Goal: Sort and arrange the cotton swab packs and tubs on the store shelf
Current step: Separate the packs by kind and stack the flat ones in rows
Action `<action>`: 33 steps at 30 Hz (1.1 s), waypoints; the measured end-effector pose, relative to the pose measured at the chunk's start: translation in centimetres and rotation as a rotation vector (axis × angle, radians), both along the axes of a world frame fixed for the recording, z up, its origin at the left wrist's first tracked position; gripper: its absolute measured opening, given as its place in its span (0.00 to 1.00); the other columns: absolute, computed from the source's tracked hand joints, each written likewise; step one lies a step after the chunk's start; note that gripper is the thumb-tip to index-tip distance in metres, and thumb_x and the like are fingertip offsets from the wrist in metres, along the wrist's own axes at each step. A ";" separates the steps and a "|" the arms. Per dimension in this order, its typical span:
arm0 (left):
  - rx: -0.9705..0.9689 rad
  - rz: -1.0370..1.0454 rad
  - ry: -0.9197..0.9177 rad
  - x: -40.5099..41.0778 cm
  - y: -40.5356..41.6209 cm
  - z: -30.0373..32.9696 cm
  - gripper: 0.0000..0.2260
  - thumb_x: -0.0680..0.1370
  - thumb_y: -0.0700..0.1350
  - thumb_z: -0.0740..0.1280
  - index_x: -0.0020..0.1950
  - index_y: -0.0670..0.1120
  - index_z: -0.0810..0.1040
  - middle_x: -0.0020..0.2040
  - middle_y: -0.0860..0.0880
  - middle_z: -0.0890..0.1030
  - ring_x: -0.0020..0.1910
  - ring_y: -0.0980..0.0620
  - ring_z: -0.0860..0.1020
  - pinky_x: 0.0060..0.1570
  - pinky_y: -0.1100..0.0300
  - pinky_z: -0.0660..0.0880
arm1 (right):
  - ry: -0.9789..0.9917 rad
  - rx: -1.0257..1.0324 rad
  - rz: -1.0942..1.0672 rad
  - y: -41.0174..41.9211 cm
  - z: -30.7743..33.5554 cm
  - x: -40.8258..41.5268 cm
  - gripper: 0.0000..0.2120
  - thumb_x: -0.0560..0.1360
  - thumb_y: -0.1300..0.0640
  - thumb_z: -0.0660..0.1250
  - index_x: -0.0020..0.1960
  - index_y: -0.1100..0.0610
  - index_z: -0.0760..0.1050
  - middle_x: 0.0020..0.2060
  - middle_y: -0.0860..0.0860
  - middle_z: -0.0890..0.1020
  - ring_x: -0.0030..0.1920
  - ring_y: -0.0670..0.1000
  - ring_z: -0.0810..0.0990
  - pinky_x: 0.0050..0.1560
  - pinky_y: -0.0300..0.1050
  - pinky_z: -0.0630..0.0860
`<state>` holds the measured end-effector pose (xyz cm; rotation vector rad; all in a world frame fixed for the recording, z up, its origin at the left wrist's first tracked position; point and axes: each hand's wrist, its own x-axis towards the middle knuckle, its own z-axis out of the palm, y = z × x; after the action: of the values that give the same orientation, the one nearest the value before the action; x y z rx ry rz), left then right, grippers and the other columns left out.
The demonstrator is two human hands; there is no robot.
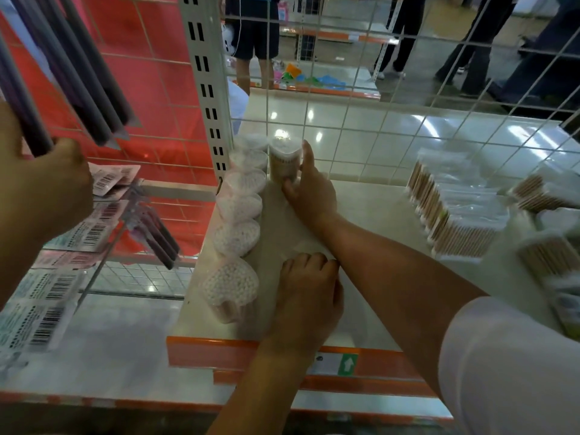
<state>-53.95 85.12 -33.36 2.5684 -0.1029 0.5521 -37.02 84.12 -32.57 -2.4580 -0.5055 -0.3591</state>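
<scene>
A row of clear heart-shaped cotton swab tubs [238, 208] runs front to back along the left edge of the cream shelf [370, 215]. My right hand [310, 189] reaches to the back of the shelf and grips one upright tub [282, 158] beside that row, thumb low on it and index finger up its side. My left hand [309, 293] rests on the shelf next to the front tub [230, 287], fingers curled under, with nothing seen in it. Flat packs of wooden-stick swabs [455, 208] are stacked on the right side of the shelf.
A wire grid [392, 98] backs the shelf and a slotted upright post [207, 98] stands at its left. Hanging packs with barcodes [62, 284] fill the left bay, where another hand [40, 189] holds dark packs. People stand in the aisle behind the grid.
</scene>
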 end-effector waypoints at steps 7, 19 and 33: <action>-0.018 0.015 0.025 0.1 0.0 -0.1 0.14 0.70 0.43 0.55 0.42 0.45 0.81 0.36 0.48 0.79 0.35 0.49 0.76 0.38 0.58 0.71 | 0.037 0.014 0.005 -0.5 0.3 -0.5 0.36 0.76 0.53 0.63 0.75 0.60 0.46 0.62 0.61 0.75 0.56 0.61 0.77 0.53 0.52 0.72; -0.018 0.136 0.006 0.3 0.1 0.1 0.10 0.71 0.43 0.59 0.40 0.44 0.80 0.35 0.47 0.80 0.32 0.46 0.76 0.33 0.56 0.74 | 0.063 -0.044 0.133 -8.2 0.6 -7.0 0.26 0.75 0.60 0.61 0.72 0.58 0.60 0.69 0.54 0.68 0.63 0.55 0.72 0.62 0.48 0.70; -0.034 0.037 -0.090 1.5 -10.6 3.3 0.09 0.69 0.39 0.65 0.46 0.41 0.82 0.39 0.44 0.82 0.37 0.42 0.80 0.36 0.54 0.76 | -0.130 -0.009 0.121 -23.7 3.1 -11.9 0.16 0.73 0.57 0.60 0.60 0.60 0.72 0.55 0.55 0.78 0.48 0.56 0.80 0.43 0.43 0.74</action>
<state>-52.42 74.48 -30.01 2.5167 -0.0765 0.6778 -48.95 60.39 -29.48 -2.4094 -0.7083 -0.4697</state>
